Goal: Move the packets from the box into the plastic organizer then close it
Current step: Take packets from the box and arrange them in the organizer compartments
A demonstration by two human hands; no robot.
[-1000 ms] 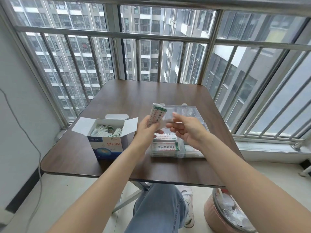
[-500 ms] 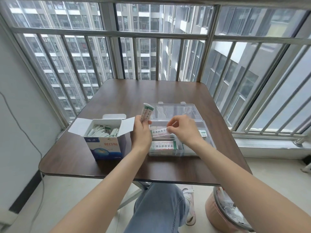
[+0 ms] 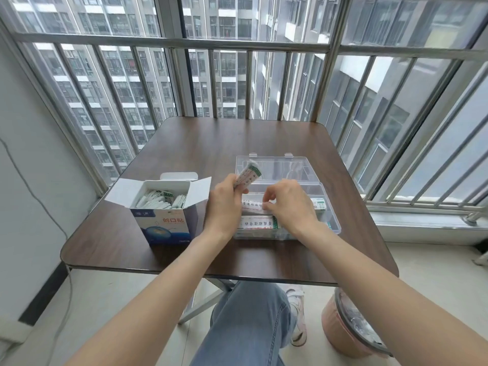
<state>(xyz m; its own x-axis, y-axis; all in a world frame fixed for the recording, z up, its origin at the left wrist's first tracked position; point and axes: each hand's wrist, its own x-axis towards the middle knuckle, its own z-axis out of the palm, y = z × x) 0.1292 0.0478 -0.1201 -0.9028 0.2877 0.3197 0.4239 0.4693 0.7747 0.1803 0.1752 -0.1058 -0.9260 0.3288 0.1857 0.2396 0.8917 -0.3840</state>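
Head view, hands [image 3: 289, 204] hide organizer [image 3: 333, 225] contents

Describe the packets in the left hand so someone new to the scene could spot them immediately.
On the brown table, find the clear plastic organizer right of the blue-and-white box. At its left edge the left hand grips a small stack of packets. It alone is raised, tilted above the organizer, not lying inside.
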